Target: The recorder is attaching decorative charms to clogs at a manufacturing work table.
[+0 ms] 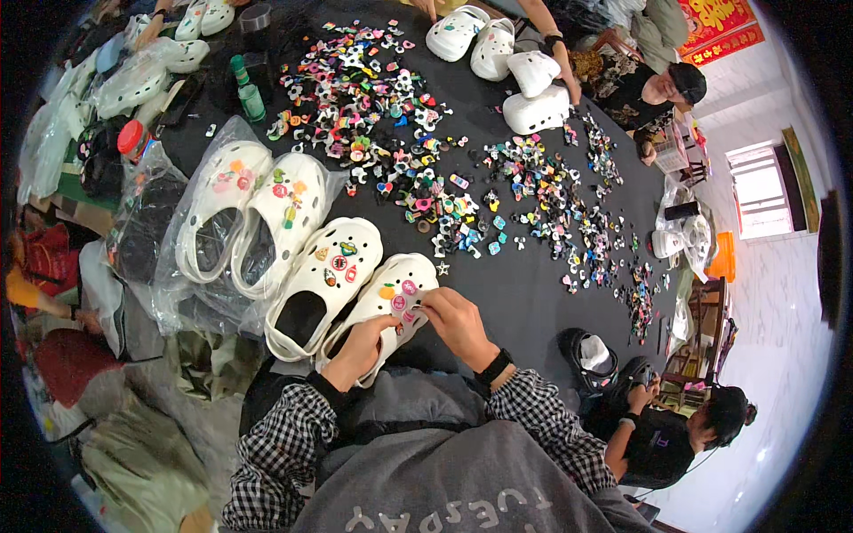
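Observation:
My left hand grips a white clog close to my body, thumb on its upper. Pink round charms, an orange one and others are set in its holes. My right hand is at the clog's right side, fingertips pinched together against the upper; whatever lies between them is hidden. Touching it on the left is its mate, a white clog with several charms on its toe. Further left, a second pair, a white clog and its partner, rests on clear plastic, with fruit-like charms.
Loose colourful charms spread across the black table. More white clogs stand at the far side near other people's hands. A green bottle and a red-lidded jar are at left. Black clogs and a seated person are at right.

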Demonstrator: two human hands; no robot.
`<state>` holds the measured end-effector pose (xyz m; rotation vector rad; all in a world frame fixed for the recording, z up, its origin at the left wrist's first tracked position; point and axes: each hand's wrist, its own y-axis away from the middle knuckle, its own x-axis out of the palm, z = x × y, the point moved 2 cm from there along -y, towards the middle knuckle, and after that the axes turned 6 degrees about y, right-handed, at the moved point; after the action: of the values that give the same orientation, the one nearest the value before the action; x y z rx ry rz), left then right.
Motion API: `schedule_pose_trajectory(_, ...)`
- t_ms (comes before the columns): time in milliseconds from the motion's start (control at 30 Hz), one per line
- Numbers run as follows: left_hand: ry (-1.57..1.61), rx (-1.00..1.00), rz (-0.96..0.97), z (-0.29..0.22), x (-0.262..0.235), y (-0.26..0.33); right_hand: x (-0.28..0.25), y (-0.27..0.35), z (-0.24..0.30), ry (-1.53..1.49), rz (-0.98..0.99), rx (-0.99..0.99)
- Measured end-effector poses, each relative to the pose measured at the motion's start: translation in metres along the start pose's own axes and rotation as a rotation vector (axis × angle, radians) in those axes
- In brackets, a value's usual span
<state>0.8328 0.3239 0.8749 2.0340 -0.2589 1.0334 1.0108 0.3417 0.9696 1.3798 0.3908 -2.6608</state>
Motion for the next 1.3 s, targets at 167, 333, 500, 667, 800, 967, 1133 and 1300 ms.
schedule_pose_trajectory(167, -0.617, 0.255, 0.062, -0.010, 0.010, 0.010, -0.004, -0.003, 0.003, -0.002, -0.003, -0.055)
schedule_pose_trajectory(333, -0.264, 0.061, -0.011, -0.006, 0.009, 0.005, -0.005, -0.009, 0.004, 0.066, 0.068, 0.024)
schedule_pose_trajectory(500, -0.212, 0.048, 0.012, -0.004, 0.007, 0.002, 0.005, -0.006, 0.007, 0.177, 0.028, 0.031)
schedule_pose_trajectory(667, -0.300, 0.003, -0.050, -0.008, 0.010, 0.002, 0.013, -0.017, 0.010, 0.382, 0.107, -0.020)
schedule_pose_trajectory(800, -0.327, 0.066, -0.001, 0.000, 0.002, -0.003, 0.004, -0.026, 0.000, 0.311, 0.266, -0.071)
schedule_pose_trajectory(967, -0.077, -0.076, -0.107, -0.001, 0.007, 0.001, 0.005, -0.036, -0.003, 0.191, 0.394, 0.007)
schedule_pose_trajectory(1133, -0.013, -0.055, -0.108, -0.007, 0.018, 0.008, -0.003, -0.046, 0.005, 0.247, 0.469, 0.140)
schedule_pose_trajectory(1300, -0.027, -0.118, -0.201, -0.010, 0.022, 0.010, -0.003, -0.065, -0.003, 0.349, 0.422, -0.047)
